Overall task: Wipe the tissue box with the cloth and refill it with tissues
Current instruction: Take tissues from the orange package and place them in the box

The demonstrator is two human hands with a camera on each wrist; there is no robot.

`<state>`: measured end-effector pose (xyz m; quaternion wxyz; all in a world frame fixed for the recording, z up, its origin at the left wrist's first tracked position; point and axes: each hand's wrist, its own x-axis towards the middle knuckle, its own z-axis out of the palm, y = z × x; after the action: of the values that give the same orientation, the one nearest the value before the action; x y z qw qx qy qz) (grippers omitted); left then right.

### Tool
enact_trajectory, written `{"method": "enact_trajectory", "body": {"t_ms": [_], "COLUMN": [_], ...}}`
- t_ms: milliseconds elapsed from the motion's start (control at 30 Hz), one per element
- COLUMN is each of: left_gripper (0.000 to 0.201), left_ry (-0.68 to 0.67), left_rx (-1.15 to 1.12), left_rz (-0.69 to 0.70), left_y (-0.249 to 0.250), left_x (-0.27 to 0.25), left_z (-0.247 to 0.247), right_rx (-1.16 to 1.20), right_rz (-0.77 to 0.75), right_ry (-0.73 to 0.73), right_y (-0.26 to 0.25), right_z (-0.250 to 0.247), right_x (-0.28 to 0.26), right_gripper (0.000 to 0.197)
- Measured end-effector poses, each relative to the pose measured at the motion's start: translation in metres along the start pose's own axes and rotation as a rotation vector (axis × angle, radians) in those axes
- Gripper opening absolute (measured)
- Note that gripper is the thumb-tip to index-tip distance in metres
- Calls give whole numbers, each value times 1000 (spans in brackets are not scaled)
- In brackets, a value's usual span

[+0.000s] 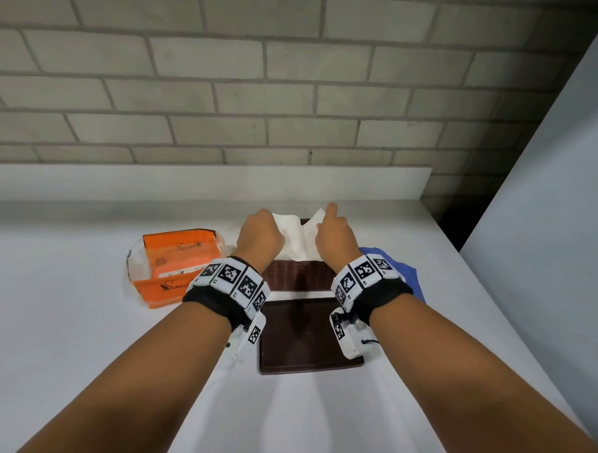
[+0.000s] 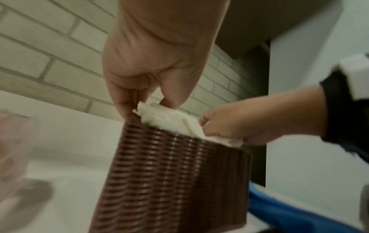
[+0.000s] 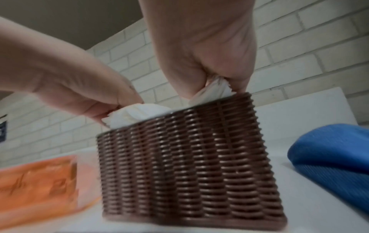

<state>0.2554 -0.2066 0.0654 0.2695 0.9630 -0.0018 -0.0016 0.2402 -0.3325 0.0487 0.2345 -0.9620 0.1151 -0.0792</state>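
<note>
A brown woven tissue box (image 1: pixel 298 272) (image 2: pixel 175 178) (image 3: pixel 191 162) stands open-topped on the white counter. A stack of white tissues (image 1: pixel 296 238) (image 2: pixel 169 121) (image 3: pixel 139 113) sits in its mouth, partly above the rim. My left hand (image 1: pixel 260 235) (image 2: pixel 147 102) pinches the stack's left end. My right hand (image 1: pixel 334 233) (image 3: pixel 217 85) pinches its right end. The box's flat brown lid (image 1: pixel 307 335) lies on the counter nearer to me. A blue cloth (image 1: pixel 400 270) (image 2: pixel 289 211) (image 3: pixel 331 157) lies just right of the box.
An opened orange tissue pack (image 1: pixel 174 264) (image 3: pixel 38 184) lies left of the box. A raised white ledge (image 1: pixel 203 186) and a brick wall (image 1: pixel 250 91) close off the back. The counter ends at the right, beside a white panel (image 1: pixel 548 249).
</note>
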Motion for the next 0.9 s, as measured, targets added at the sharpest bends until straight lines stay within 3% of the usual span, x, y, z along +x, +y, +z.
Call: {"method": "enact_trajectory", "body": {"t_ms": [133, 267, 367, 500, 667, 900], "left_gripper": [36, 31, 28, 37, 62, 71], "left_ry": [135, 207, 214, 57, -250, -300], "left_rx": [6, 114, 189, 378, 501, 522], "left_rz": [113, 201, 283, 431, 329, 234], "left_y": [-5, -20, -21, -15, -21, -15], "left_x": [-5, -2, -4, -22, -37, -49], "left_z": [11, 17, 17, 16, 20, 30], "right_rx": [-166, -335, -361, -279, -303, -266], "right_rz": [-71, -128, -145, -109, -108, -99], "right_ry": [67, 210, 106, 47, -117, -215], "right_y": [0, -4, -1, -6, -11, -4], "right_z": [10, 2, -2, -9, -8, -7], "right_x": [-10, -13, -10, -11, -17, -19], "right_gripper": [38, 34, 34, 35, 33, 35]}}
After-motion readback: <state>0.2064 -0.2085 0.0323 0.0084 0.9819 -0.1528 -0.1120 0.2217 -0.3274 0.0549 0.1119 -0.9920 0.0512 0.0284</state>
